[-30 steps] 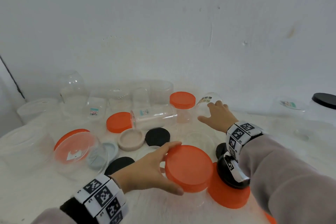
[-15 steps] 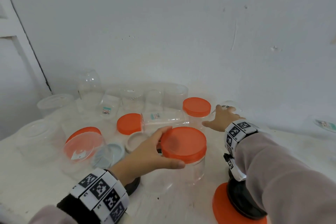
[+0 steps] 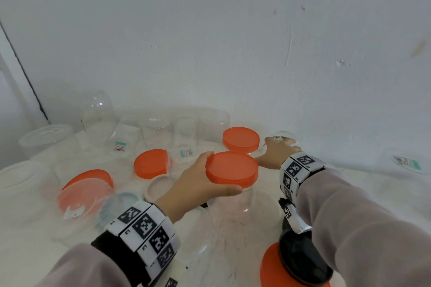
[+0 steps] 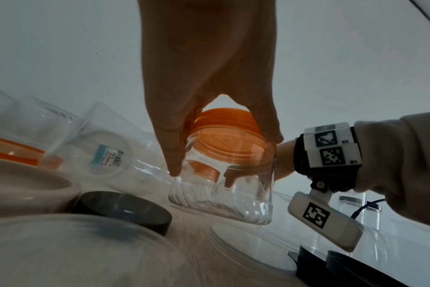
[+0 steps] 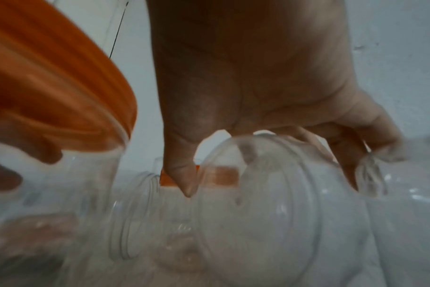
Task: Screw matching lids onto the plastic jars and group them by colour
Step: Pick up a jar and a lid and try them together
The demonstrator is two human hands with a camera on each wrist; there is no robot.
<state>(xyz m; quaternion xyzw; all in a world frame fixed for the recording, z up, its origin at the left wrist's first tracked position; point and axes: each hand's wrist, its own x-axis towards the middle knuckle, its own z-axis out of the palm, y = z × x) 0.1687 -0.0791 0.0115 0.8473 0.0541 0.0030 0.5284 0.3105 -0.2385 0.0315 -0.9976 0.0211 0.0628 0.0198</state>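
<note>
A clear jar (image 3: 235,202) with an orange lid (image 3: 232,170) hangs above the table's middle. My left hand (image 3: 219,173) grips it by the lid's rim, thumb on the near side. In the left wrist view the jar (image 4: 224,186) tilts under my left hand (image 4: 221,149), clear of the table. My right hand (image 3: 277,150) reaches to the back wall, where its fingers curl over a small clear lidless jar (image 3: 283,135). In the right wrist view this jar (image 5: 270,203) lies on its side under my right hand (image 5: 270,174).
An orange-lidded jar (image 3: 241,141) stands at the back. Two more orange-lidded jars (image 3: 151,163) (image 3: 86,191) lie on their sides to the left. Loose beige (image 3: 158,190) and blue (image 3: 123,200) lids lie nearby. A black lid (image 3: 300,261) sits on an orange lid (image 3: 268,268). Several clear jars (image 3: 98,112) line the wall.
My left hand has lifted the orange-lidded jar off the table and carried it toward the back. My right hand has stayed on the small jar by the wall.
</note>
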